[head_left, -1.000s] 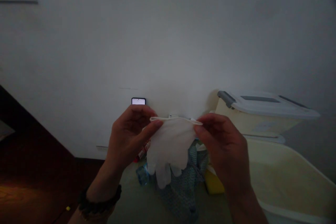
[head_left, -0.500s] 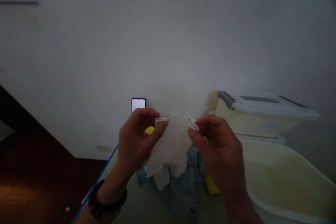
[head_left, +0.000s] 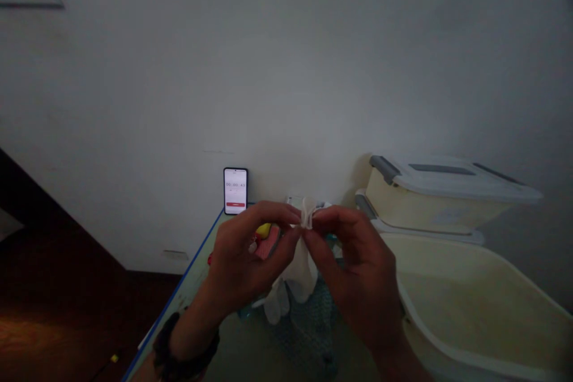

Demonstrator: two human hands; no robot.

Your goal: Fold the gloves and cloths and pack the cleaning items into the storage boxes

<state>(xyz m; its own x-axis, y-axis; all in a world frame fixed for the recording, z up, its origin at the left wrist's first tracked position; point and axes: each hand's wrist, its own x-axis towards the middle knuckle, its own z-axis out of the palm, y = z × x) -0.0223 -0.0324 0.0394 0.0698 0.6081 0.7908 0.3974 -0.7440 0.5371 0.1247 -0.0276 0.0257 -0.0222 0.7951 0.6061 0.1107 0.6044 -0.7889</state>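
Note:
A thin white glove (head_left: 301, 274) hangs in front of me, fingers down, over the table. My left hand (head_left: 248, 256) pinches its cuff from the left and wears a dark bead bracelet on the wrist. From the right my right hand (head_left: 353, 262) pinches the same cuff. The fingertips of both hands meet at the bunched cuff.
A phone (head_left: 235, 190) with a lit screen leans on the white wall. A cream basin (head_left: 474, 304) sits at the right, a lidded storage box (head_left: 443, 194) behind it. Teal mesh cloth (head_left: 313, 322), a small bottle and red and yellow items lie on the blue-edged table (head_left: 179, 292).
My hands have come together, so the stretched-open cuff is now bunched between the fingertips. The view dropped slightly and the phone shows in full.

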